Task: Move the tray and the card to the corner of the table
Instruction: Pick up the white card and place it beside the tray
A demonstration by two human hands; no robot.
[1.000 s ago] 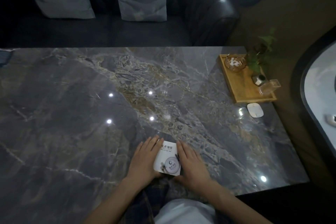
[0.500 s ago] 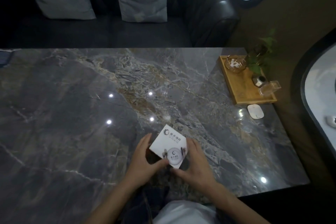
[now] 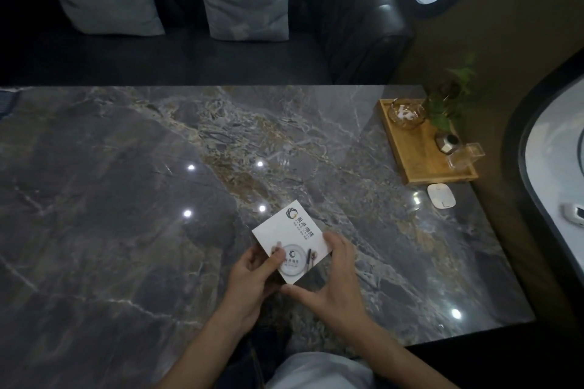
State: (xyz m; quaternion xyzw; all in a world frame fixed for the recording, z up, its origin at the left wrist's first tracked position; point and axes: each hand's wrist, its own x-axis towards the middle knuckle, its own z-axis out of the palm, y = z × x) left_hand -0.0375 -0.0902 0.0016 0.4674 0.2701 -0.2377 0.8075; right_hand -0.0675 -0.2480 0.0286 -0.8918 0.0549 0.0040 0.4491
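Head view: white printed card [image 3: 292, 238]

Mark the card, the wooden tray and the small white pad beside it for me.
card [image 3: 294, 232], head view, on its white upper face
wooden tray [image 3: 425, 155], head view, on its bare floor
small white pad [image 3: 441, 195], head view, on its top

Both hands hold a white card [image 3: 292, 240] above the marble tabletop [image 3: 126, 199]: the left hand [image 3: 252, 278] pinches its near-left edge, and the right hand [image 3: 328, 287] grips its right edge and near corner. Far right of the card, a wooden tray [image 3: 423, 164] sits at the tabletop's far-right corner, with a white puck [image 3: 441, 195] just beside it.
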